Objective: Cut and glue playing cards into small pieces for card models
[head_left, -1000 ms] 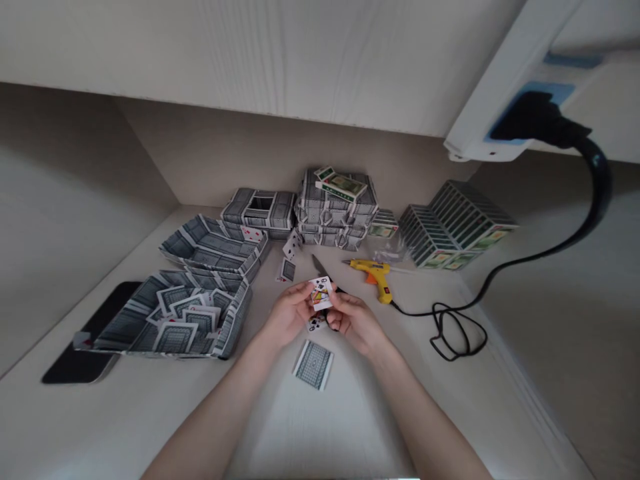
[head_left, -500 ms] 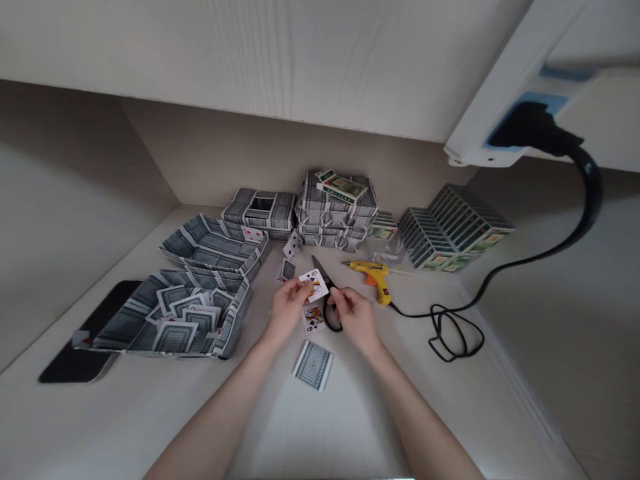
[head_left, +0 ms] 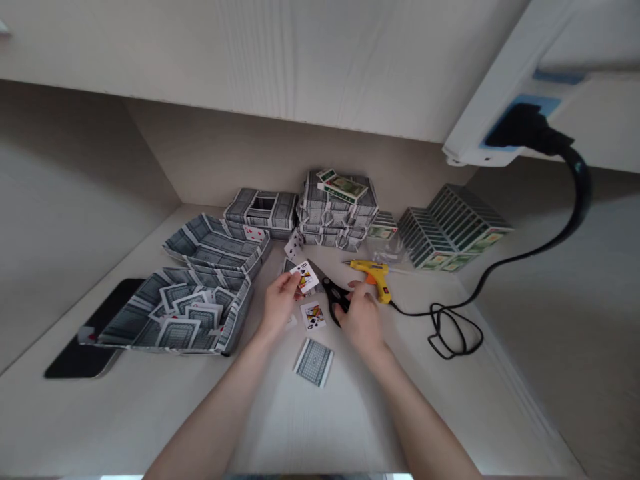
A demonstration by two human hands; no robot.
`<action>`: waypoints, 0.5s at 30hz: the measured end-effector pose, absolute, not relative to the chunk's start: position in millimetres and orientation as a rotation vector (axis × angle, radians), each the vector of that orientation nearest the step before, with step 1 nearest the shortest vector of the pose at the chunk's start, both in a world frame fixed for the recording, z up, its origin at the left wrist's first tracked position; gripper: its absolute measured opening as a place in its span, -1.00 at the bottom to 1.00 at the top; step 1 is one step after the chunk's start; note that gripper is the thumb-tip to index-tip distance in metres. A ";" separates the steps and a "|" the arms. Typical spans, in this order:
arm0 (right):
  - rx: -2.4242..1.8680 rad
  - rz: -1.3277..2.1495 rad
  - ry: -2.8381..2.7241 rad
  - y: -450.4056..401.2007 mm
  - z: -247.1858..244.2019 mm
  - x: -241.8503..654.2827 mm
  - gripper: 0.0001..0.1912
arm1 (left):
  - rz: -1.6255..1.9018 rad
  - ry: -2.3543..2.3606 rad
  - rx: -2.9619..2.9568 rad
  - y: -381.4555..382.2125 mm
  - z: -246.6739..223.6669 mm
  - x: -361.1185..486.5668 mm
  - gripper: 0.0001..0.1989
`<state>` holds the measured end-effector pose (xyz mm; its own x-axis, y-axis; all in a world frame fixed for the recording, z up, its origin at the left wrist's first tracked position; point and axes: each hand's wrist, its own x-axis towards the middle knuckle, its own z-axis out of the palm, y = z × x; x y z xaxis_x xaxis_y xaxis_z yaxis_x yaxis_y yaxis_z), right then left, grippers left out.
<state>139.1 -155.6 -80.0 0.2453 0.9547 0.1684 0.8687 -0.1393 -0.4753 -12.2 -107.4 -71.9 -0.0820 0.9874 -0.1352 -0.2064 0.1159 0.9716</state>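
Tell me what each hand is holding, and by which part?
The left hand pinches a playing card by its left edge; the right hand appears to grip the black handles of a pair of scissors.

A white playing card (head_left: 305, 277) printed in red, yellow and black sits at centre beside black-handled scissors (head_left: 334, 295); to the right, a yellow glue gun (head_left: 373, 273) with orange trim; nearer, a grey-blue lattice-backed card (head_left: 313, 363).

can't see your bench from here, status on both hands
Left grip pinching a face card. Right grip on black-handled scissors. Loose face card lying flat between the hands.
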 end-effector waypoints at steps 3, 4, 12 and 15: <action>-1.896 0.475 -1.437 -152.0 -85.6 141.7 -0.57 | 1.266 1.131 0.890 -107.2 -71.3 -12.3 -0.61; -1.829 0.572 -1.362 -150.6 -87.0 142.1 -0.55 | 1.268 1.129 0.897 -107.5 -70.9 -12.6 -0.62; -1.270 1.499 -0.711 -153.4 -59.8 129.4 -0.43 | 1.337 1.257 1.036 -111.7 -65.3 -15.4 -0.64; -0.997 1.721 -0.662 -161.1 -47.5 124.7 -0.56 | 1.376 1.274 1.037 -111.0 -66.1 -15.6 -0.63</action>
